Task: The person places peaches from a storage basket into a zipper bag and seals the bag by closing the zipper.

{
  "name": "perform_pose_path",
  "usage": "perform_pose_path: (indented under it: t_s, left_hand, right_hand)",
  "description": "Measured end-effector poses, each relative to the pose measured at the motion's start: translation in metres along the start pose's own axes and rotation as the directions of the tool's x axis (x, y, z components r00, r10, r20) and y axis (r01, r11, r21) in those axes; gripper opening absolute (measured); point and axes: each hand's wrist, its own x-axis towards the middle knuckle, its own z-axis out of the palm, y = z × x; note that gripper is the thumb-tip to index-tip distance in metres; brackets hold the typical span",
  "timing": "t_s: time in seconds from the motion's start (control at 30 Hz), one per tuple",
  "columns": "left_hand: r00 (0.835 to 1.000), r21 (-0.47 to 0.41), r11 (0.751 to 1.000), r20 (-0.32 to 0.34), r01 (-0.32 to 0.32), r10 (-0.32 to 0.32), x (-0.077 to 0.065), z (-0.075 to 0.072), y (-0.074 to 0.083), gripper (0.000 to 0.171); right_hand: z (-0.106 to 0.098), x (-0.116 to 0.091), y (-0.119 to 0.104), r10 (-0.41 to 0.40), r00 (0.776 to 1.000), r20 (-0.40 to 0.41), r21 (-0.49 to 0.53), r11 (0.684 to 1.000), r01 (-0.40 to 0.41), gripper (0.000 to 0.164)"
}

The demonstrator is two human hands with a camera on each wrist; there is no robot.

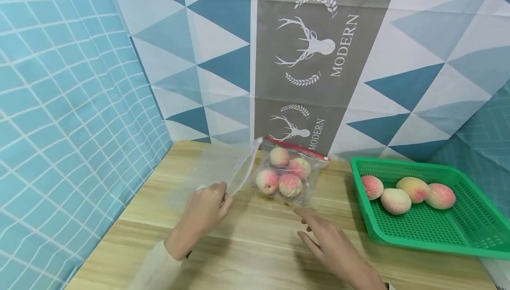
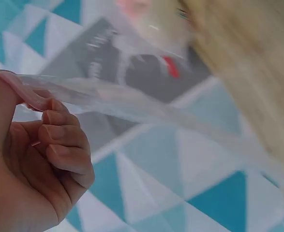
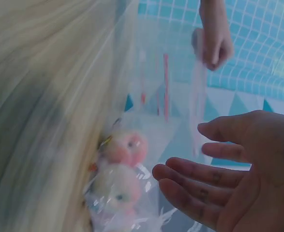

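Note:
My left hand [image 1: 205, 208] pinches the edge of a clear plastic zip bag [image 1: 243, 161], which stretches up and away over the table. In the left wrist view, thumb and fingers grip the rim of that bag [image 2: 132, 101]; no fruit shows inside it. Just right of it lies a sealed zip bag [image 1: 312, 186] with a red closure, holding several pink-and-cream peaches [image 1: 290, 185]. My right hand [image 1: 328, 241] hovers in front of the filled bag, fingers spread and holding nothing. The right wrist view shows the bagged peaches [image 3: 125, 147] beyond its fingertips.
A green plastic basket [image 1: 430, 245] stands at the right, with several loose peaches [image 1: 396, 201] along its far side. A patterned cloth [image 1: 223, 73] rises behind the wooden table [image 1: 255, 254], and a blue checked cloth [image 1: 59, 117] hangs at the left.

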Motion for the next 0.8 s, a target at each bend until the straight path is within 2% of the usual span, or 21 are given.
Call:
perform_pose_path:
  t_s: [0.13, 0.3, 0.37, 0.43, 0.53, 0.6, 0.7, 0.8]
  left_hand:
    - [0.994, -0.072, 0.992, -0.041, -0.102, 0.099, 0.003, -0.014, 0.025, 0.019]
    - [0.976, -0.150, 0.964, -0.041, -0.218, 0.214, -0.008, -0.025, 0.053, 0.020]
    - [0.970, -0.171, 0.956, 0.006, -0.238, 0.243, -0.013, -0.028, 0.062, 0.022]
    - [0.962, -0.183, 0.953, 0.084, -0.241, 0.260, -0.015, -0.030, 0.068, 0.022]
    - [0.936, -0.195, 0.953, 0.221, -0.234, 0.275, -0.013, -0.029, 0.074, 0.020]
    - [0.918, -0.180, 0.956, 0.286, -0.231, 0.276, -0.009, -0.025, 0.076, 0.018]
    - [0.911, -0.127, 0.963, 0.313, -0.239, 0.268, 0.000, -0.017, 0.080, 0.017]
    - [0.917, -0.088, 0.958, 0.279, -0.272, 0.285, 0.009, -0.006, 0.082, 0.019]
  right_hand:
    - [-0.003, 0.009, -0.013, -0.132, 0.989, -0.062, 0.020, 0.991, 0.134, 0.071]
    - [0.003, 0.016, -0.025, -0.211, 0.973, -0.093, -0.013, 0.977, 0.211, 0.073]
    - [0.006, 0.016, -0.028, -0.216, 0.971, -0.105, -0.033, 0.976, 0.213, 0.068]
    - [0.008, 0.016, -0.028, -0.219, 0.967, -0.131, -0.036, 0.976, 0.216, 0.061]
    - [0.007, 0.016, -0.027, -0.218, 0.963, -0.161, -0.035, 0.976, 0.215, 0.052]
    - [0.004, 0.016, -0.027, -0.217, 0.962, -0.167, -0.032, 0.976, 0.215, 0.048]
    - [0.002, 0.015, -0.028, -0.222, 0.960, -0.173, -0.029, 0.975, 0.220, 0.045]
    - [0.001, 0.015, -0.031, -0.261, 0.945, -0.197, -0.025, 0.965, 0.261, 0.041]
